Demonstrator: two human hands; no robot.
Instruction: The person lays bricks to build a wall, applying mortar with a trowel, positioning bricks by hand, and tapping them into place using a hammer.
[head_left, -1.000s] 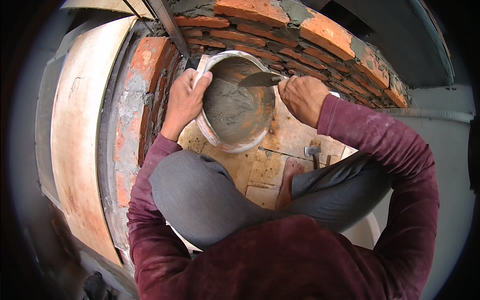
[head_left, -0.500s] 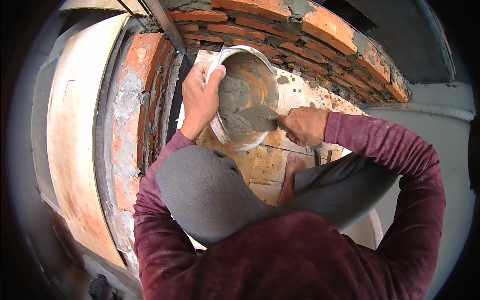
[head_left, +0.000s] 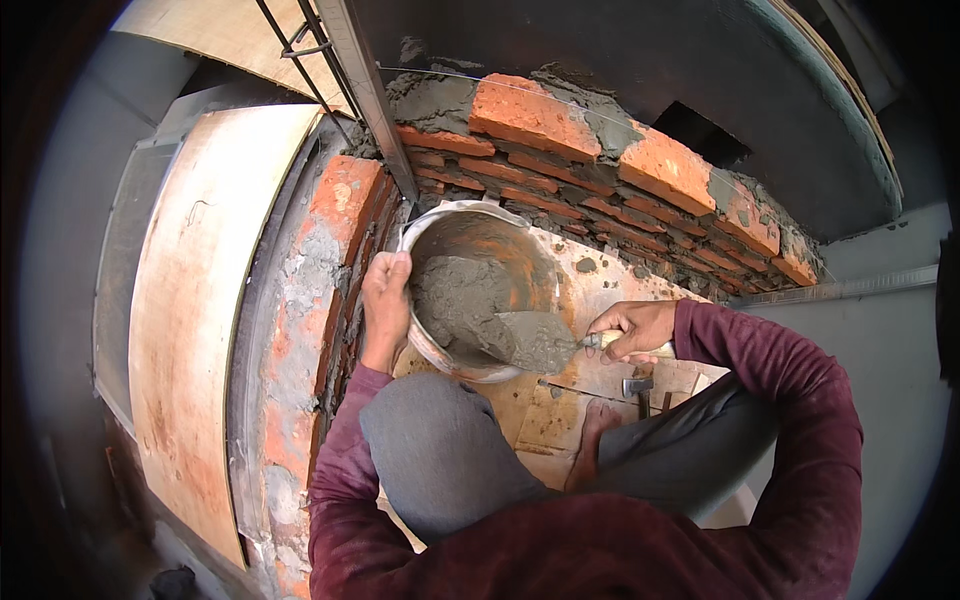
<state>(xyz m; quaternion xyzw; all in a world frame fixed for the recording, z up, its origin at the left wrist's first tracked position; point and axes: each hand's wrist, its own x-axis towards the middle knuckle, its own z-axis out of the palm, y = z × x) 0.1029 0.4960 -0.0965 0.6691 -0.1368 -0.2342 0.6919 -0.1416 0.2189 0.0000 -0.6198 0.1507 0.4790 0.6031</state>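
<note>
My left hand (head_left: pixel 385 305) grips the left rim of a round, pale bucket (head_left: pixel 530 260) streaked with orange and grey. Wet grey mortar (head_left: pixel 455 295) lies inside it, mostly on the left and bottom. My right hand (head_left: pixel 632 330) is closed round the pale handle of a trowel, whose mortar-coated blade (head_left: pixel 540 340) rests in the lower right of the bucket. The bucket is in front of my bent left knee (head_left: pixel 430 440).
A brick wall (head_left: pixel 670 175) with mortar runs across the back; a low brick edge (head_left: pixel 310 330) is on the left beside a plywood board (head_left: pixel 200 290). A metal post (head_left: pixel 370 110) with rods stands at the corner. A small hammer (head_left: pixel 635 385) lies by my bare foot.
The trowel has moved down from the bucket's upper right to its lower right, and its blade now carries mortar. The scene sits lower in the picture, showing more above the brick wall.
</note>
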